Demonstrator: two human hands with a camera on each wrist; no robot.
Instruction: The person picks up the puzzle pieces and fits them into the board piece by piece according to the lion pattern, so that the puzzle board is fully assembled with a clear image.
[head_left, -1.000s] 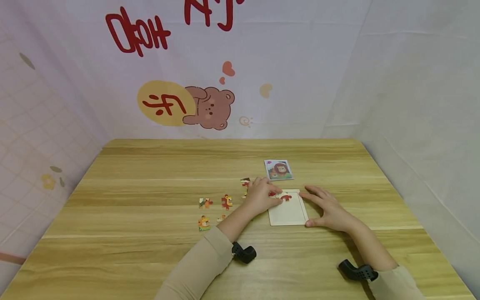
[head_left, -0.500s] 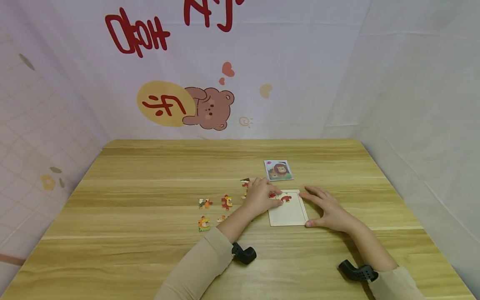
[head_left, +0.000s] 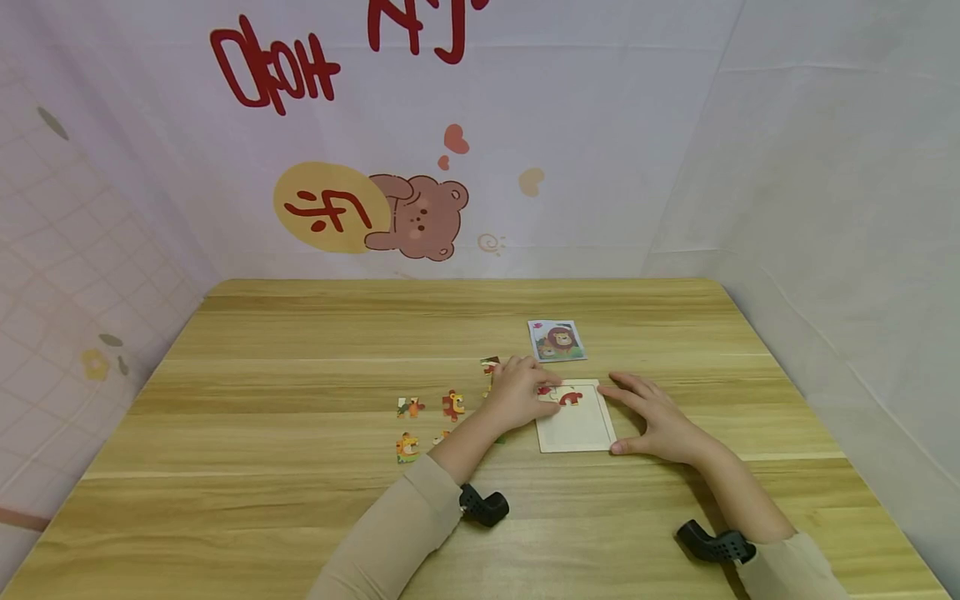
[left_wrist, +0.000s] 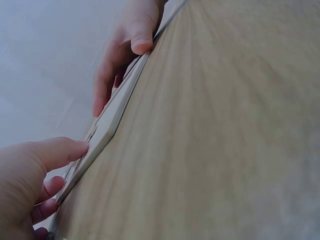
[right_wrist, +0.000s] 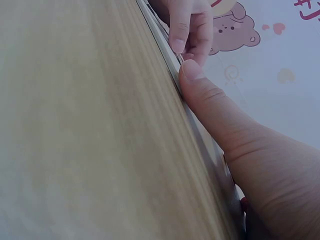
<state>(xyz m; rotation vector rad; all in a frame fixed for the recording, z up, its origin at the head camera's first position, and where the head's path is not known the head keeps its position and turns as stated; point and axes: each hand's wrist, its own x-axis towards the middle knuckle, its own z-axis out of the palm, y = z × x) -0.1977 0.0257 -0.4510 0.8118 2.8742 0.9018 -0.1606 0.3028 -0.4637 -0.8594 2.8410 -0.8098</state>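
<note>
A shallow, pale square puzzle tray (head_left: 573, 432) lies on the table between both hands. My left hand (head_left: 517, 393) reaches over its upper left corner, thumb and index finger pinching a puzzle piece (head_left: 572, 398) with a red patch, low at the tray's top edge. Left of that piece, a bit of red print (head_left: 543, 390) shows under the fingers. My right hand (head_left: 660, 425) spans the tray's right side, thumb at the lower corner and fingertips at the upper one. In the left wrist view the left fingers (left_wrist: 52, 187) sit against the tray's edge (left_wrist: 97, 145).
Left of the tray lie several loose puzzle pieces, among them a red and yellow piece (head_left: 453, 405), an orange piece (head_left: 407, 447) and a dark-topped piece (head_left: 491, 365). My left forearm partly covers others. Behind the tray lies a lion picture card (head_left: 557, 340).
The red-patched piece has shifted slightly left and toward me, with my left thumb drawn back a little to the left. The right hand and the tray have stayed in place.
</note>
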